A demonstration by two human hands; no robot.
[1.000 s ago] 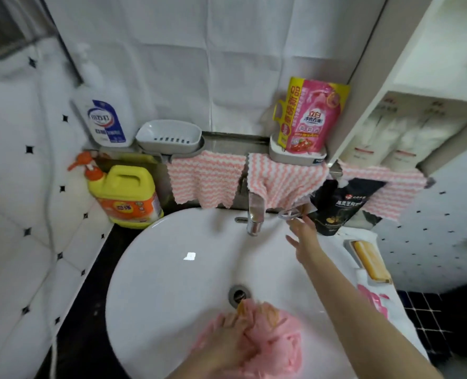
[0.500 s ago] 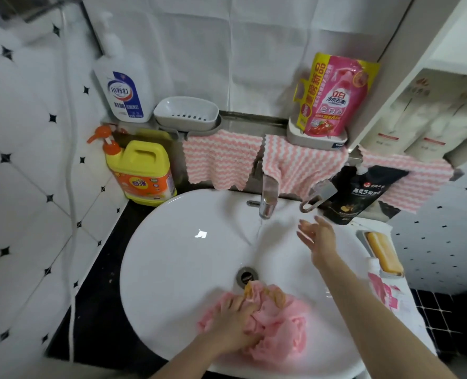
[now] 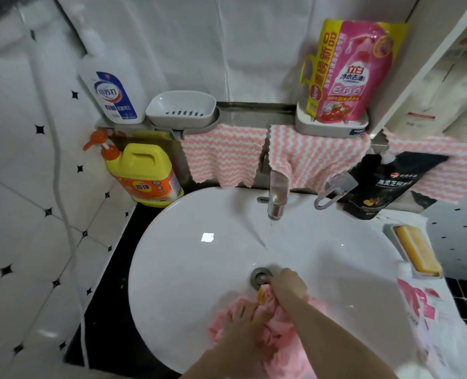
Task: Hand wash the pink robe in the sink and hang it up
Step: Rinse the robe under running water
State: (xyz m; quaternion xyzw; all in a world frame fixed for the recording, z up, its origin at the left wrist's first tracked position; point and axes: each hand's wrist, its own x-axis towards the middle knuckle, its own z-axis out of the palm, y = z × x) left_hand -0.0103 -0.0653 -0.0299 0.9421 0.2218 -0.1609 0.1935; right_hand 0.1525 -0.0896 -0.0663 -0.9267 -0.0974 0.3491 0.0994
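Pink robe (image 3: 278, 332): bunched in a wet heap at the near side of the sink (image 3: 188, 269), just below the drain (image 3: 261, 277), with a small orange-yellow patch showing at its top edge.
Left hand (image 3: 243, 326): lies on top of the heap, fingers stretched out over the folds and pressing down on them.
Right hand (image 3: 287, 285): knuckles up at the top edge of the robe, touching the rim of the drain; the fingers curl downward (their tips are hidden, so I cannot tell whether they grip the cloth).
Hands together: close, both at the robe, the right forearm crossing over the heap.
Tap (image 3: 277, 198): a thin stream of water falls from it into the basin, landing short of the robe.
Worktop (image 3: 109, 310): black, with a yellow jug (image 3: 144, 173) with an orange pump standing at the sink's far left.
Shelf behind: a white pump bottle (image 3: 112, 88), a white soap dish (image 3: 181, 108) and a pink refill pouch (image 3: 355, 72); pink-and-white striped cloths (image 3: 221, 154) hang from its edge.
Right of the sink: a black pouch (image 3: 385, 184), a yellow soap bar (image 3: 418, 251) in its tray, and a printed plastic bag (image 3: 431, 324).
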